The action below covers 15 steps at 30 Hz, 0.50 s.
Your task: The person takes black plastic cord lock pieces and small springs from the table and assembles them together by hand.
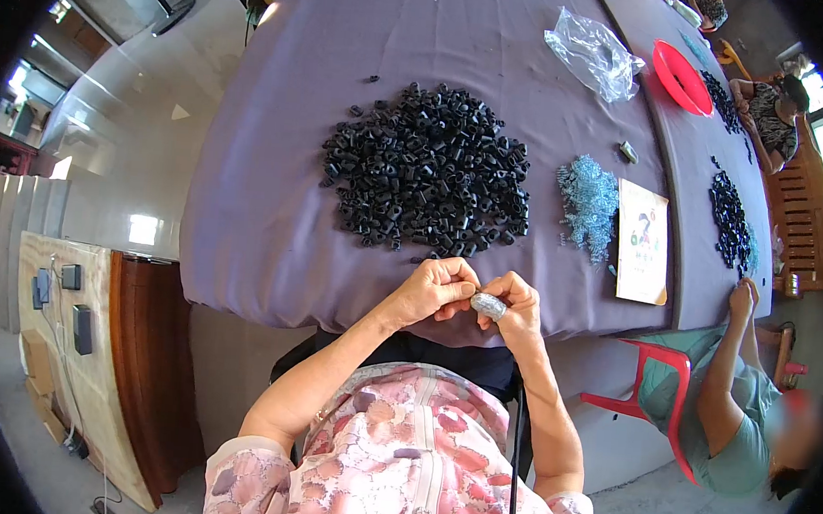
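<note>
My left hand [436,290] and my right hand [514,306] meet at the table's near edge, just below a heap of small black plastic parts [426,168]. The fingers of my left hand are pinched together; whatever sits between them is too small to make out. Closed fingers of my right hand surround a rounded silver-grey piece [489,306], which faces my left fingertips. Some small dark bits lie right above my left hand, at the lower rim of the heap.
Light blue small pieces [588,204] lie to the right, beside a booklet [643,241] and a small metallic object [628,152]. Farther back are a clear plastic bag [594,53] and a red basin [682,78]. Another person [737,409] sits at right near more black parts [730,218].
</note>
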Tool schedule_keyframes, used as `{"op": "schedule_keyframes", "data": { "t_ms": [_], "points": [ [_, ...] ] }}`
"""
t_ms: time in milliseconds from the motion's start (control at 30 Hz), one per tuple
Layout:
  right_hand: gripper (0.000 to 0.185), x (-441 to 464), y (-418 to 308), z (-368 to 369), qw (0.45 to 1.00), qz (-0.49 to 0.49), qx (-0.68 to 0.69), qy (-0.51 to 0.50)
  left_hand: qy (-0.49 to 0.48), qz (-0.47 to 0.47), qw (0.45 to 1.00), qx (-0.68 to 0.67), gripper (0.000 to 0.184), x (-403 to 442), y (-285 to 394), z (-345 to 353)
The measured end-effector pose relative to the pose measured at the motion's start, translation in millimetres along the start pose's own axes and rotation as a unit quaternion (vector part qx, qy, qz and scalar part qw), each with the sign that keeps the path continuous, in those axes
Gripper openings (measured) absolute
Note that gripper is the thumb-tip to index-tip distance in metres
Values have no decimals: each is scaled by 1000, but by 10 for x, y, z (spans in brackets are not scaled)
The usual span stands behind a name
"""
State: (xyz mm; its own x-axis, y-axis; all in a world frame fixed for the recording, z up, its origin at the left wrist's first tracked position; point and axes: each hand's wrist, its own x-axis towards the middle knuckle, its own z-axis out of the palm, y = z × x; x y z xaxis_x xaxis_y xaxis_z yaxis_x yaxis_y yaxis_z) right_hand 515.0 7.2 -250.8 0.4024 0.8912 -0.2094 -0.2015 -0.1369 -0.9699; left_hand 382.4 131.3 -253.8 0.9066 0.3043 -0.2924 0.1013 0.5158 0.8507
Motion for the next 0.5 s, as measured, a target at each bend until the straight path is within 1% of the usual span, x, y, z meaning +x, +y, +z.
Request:
{"op": "schedule_keyframes", "data": {
  "t_ms": [233,333,433,500],
  "points": [
    [12,0,6,21,1000,-12,6,2,20,23,1000,0,5,-5,-52,26],
    [14,-10,2,-2,999,-4,-35,-21,10,-9,1000,24,5,-44,21,10],
    [15,-3,43,-49,999,3,-18,-47,-13,-4,1000,22,6,-40,14,-11],
    [16,-10,31,-39,999,3,-10,-44,-21,-9,999,28,6,-40,26,-21]
  ]
}}
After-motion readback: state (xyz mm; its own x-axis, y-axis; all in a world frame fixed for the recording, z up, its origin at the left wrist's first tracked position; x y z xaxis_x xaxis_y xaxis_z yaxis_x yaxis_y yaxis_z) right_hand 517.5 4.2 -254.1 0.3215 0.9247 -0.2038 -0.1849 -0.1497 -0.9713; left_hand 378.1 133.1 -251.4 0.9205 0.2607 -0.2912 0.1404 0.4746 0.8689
